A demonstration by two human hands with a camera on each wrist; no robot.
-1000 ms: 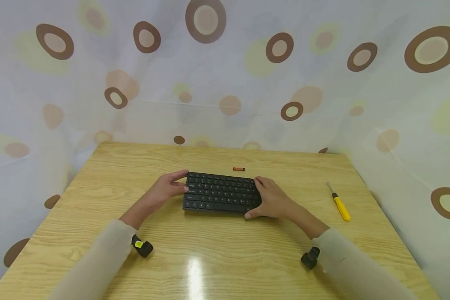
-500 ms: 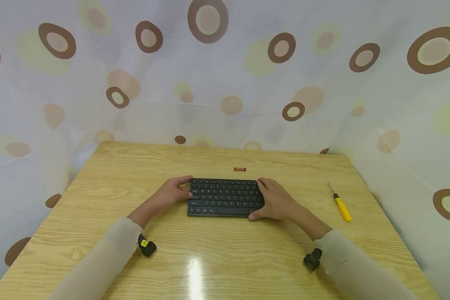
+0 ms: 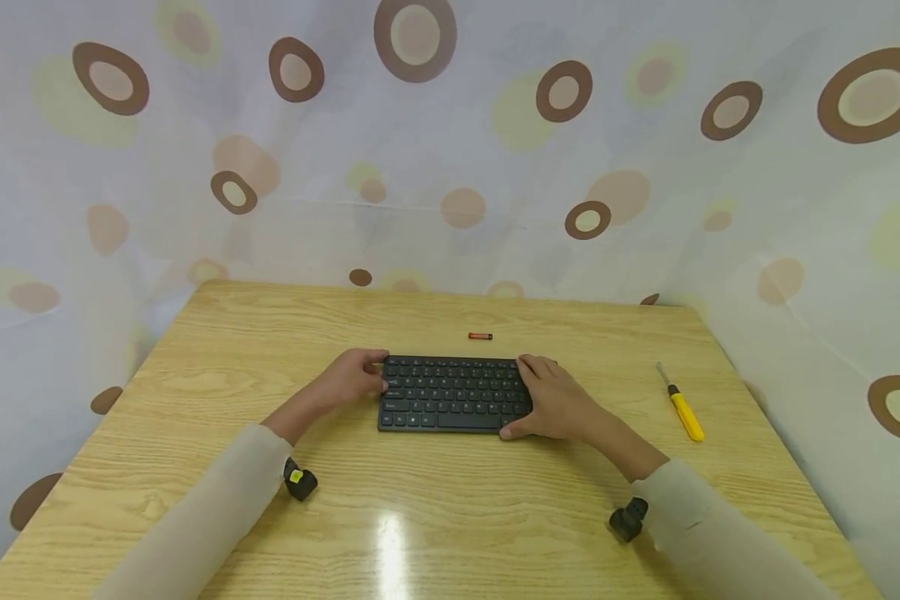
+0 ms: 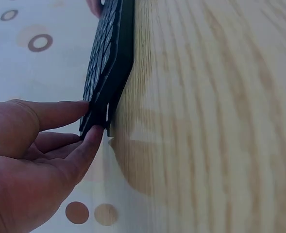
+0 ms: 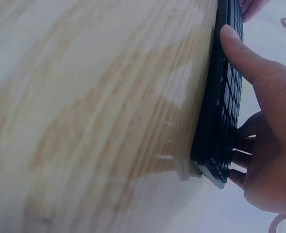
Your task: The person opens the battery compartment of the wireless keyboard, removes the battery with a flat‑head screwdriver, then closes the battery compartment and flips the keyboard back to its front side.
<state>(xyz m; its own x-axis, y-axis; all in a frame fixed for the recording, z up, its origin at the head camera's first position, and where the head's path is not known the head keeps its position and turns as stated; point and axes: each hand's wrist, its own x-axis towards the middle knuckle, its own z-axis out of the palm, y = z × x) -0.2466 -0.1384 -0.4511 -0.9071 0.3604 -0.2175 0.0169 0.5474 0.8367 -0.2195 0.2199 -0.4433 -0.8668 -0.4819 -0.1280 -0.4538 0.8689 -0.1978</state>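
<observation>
A compact black keyboard (image 3: 450, 396) lies at the middle of the table, keys up, its long side roughly parallel to the back edge. My left hand (image 3: 348, 379) pinches its left end; in the left wrist view the thumb lies on the key side and a finger (image 4: 89, 148) reaches the lower edge of the keyboard (image 4: 114, 63). At the other end my right hand (image 3: 561, 403) spans the keyboard from front to back. Its thumb (image 5: 237, 48) presses the front edge, while the other fingers reach the far part. The right hand covers the rightmost keys.
A small red and black battery (image 3: 481, 337) lies behind the keyboard. To the right is a screwdriver (image 3: 685, 414) with a yellow handle. Patterned cloth (image 3: 461, 150) hangs behind the wooden table (image 3: 450, 508) and along its sides.
The keyboard has come slightly toward me and to the right, turning from a slant to nearly straight. Both hands have moved with it, and it appears lowered flat onto the table.
</observation>
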